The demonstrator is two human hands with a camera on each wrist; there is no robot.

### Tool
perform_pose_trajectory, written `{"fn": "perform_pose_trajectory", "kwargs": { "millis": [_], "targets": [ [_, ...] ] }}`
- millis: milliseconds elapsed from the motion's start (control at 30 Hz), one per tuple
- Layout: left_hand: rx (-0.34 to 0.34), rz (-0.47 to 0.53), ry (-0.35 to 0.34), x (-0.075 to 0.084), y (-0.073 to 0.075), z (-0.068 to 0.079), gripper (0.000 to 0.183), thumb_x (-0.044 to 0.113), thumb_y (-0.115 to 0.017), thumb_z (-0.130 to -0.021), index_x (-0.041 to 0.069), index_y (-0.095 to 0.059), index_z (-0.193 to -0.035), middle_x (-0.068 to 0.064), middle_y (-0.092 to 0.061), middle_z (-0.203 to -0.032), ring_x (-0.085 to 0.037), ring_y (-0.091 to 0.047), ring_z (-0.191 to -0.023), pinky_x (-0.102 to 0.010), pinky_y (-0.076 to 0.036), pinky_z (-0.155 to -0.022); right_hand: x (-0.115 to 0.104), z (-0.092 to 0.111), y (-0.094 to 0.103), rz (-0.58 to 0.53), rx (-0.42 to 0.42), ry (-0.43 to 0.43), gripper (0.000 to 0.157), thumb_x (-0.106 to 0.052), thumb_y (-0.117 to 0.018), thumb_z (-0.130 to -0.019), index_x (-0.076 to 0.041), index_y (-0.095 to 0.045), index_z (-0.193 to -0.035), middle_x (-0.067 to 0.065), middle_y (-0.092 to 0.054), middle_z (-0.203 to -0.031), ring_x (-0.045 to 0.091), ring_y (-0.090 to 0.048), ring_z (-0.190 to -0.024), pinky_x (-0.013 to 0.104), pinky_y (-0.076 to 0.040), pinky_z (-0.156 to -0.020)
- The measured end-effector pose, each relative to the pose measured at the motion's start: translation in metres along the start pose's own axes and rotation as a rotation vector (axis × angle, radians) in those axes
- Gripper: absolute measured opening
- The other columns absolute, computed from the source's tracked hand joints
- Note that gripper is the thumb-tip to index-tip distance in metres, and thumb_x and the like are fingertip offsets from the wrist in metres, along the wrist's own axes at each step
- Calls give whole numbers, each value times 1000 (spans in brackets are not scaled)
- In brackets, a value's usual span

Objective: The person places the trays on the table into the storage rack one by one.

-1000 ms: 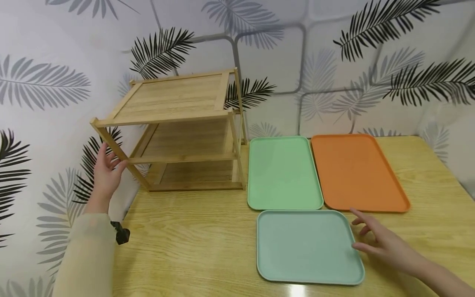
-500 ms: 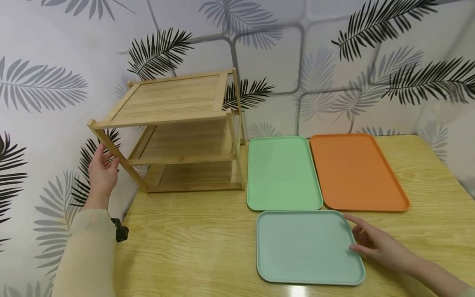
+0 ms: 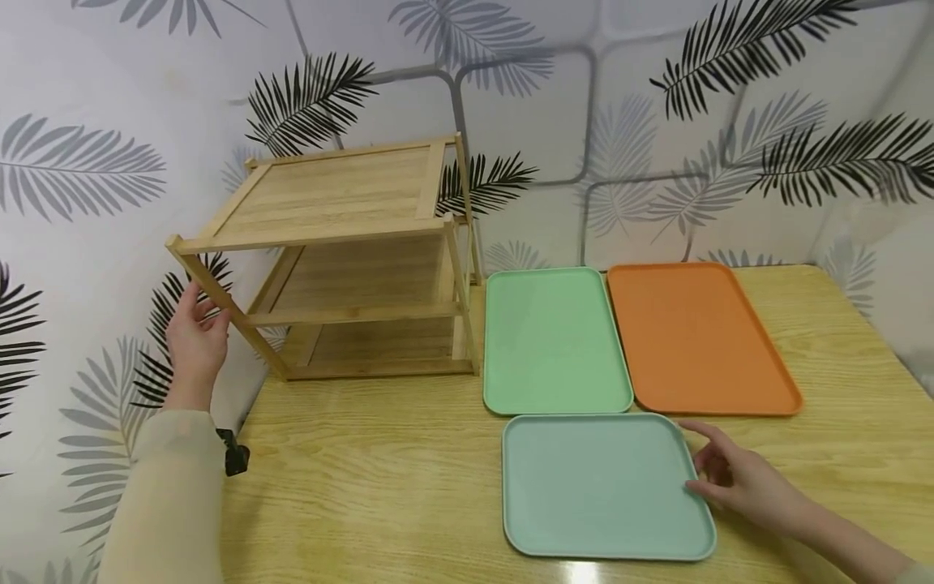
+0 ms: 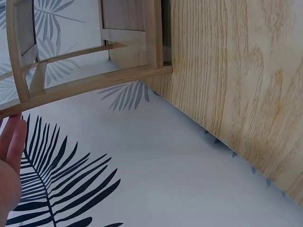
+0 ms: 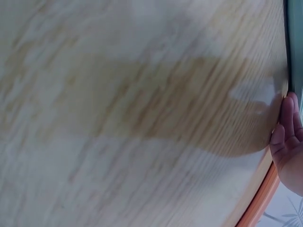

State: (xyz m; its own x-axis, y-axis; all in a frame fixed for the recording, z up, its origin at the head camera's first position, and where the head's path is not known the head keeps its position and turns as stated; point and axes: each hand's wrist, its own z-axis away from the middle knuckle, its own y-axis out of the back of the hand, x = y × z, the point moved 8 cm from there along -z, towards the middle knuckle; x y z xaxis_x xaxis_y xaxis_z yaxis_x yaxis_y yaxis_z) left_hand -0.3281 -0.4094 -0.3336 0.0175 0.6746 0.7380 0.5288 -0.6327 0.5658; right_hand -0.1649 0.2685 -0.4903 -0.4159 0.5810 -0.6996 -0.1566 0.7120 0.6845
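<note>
At the left stands a three-tier wooden rack (image 3: 321,195). My left hand (image 3: 195,337) touches its front left leg from outside. In the left wrist view the fingers (image 4: 16,142) reach out nearly straight to the wood, not wrapped round it. A teal tray (image 3: 606,487) lies flat near the table's front. My right hand (image 3: 751,483) is at its right edge, thumb on the rim and index finger along the upper right corner, the other fingers bent beside the edge. Part of that hand (image 5: 288,151) shows in the right wrist view.
A green tray (image 3: 558,341) and an orange tray (image 3: 700,337) lie side by side behind the teal one, close to the wall. The wood-grain table (image 3: 365,478) carries everything. Leaf-patterned wall covering (image 3: 642,122) rises behind and at the left.
My right hand has come down and left onto the teal tray's edge. The left thumb has drawn back slightly from the rack's leg. The head view has turned a little; rack and trays stay put.
</note>
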Motion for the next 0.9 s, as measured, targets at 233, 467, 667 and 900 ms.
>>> {"fn": "perform_pose_trajectory", "kwargs": {
  "millis": [233, 467, 667, 900],
  "targets": [
    [-6, -12, 18, 0, 0, 1, 59, 2, -56, -96, 21, -38, -149, -16, -60, -129, -32, -61, -110, -9, -48, -70, -1, -1, -1, -3, 8, -83, 55, -1, -76, -82, -1, -47, -129, -11, -54, -75, 2, -48, -62, 21, -42, -50],
    [-6, -11, 19, 0, -1, 2, 60, 3, -55, -97, 23, -38, -150, -15, -60, -130, -31, -61, -111, -7, -46, -67, 2, 1, -3, 22, 29, -179, 48, -4, -75, -83, 0, -55, -126, -8, -54, -74, 3, -48, -62, 21, -43, -51],
    [-7, 0, 13, 0, -2, 2, 58, 2, -55, -96, 21, -39, -149, -17, -59, -130, -34, -61, -111, -5, -44, -64, 6, 4, 2, 32, 104, -220, 44, 2, -73, -83, 1, -58, -124, -4, -55, -75, 3, -51, -63, 21, -47, -52],
    [-3, 16, 8, -1, -1, 1, 57, 2, -55, -96, 21, -41, -148, -17, -59, -130, -36, -60, -111, -4, -44, -62, 8, 6, 5, -14, 140, -208, 42, 6, -70, -85, 8, -57, -125, 1, -63, -81, 1, -59, -71, 19, -53, -59]
  ]
}}
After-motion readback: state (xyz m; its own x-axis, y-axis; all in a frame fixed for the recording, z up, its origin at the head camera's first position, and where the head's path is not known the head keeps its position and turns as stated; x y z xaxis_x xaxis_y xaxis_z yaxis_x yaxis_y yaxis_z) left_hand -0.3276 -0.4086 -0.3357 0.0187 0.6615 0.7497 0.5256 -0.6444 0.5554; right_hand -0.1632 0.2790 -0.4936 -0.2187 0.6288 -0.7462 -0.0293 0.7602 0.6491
